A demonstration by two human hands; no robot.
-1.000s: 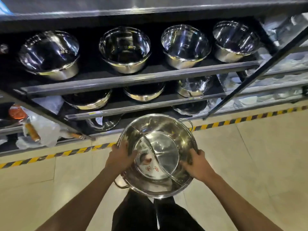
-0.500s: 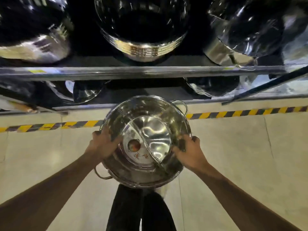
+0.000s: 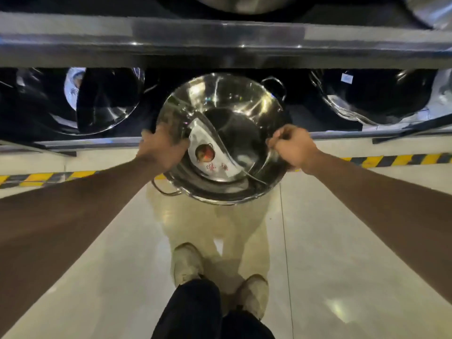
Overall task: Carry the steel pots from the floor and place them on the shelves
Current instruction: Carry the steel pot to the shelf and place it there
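Steel pot (image 3: 227, 113) with a curved divider and a paper label (image 3: 210, 155) sits half under the shelf rail (image 3: 220, 40), between two shelved pots (image 3: 73, 101). Left hand (image 3: 163, 149) and right hand (image 3: 292, 146) each close on its rim, over the striped floor tape (image 3: 391, 160).

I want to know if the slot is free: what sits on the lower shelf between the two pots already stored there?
In the head view only the divided pot, held by the left hand and right hand, lies between the left pot and right pot.
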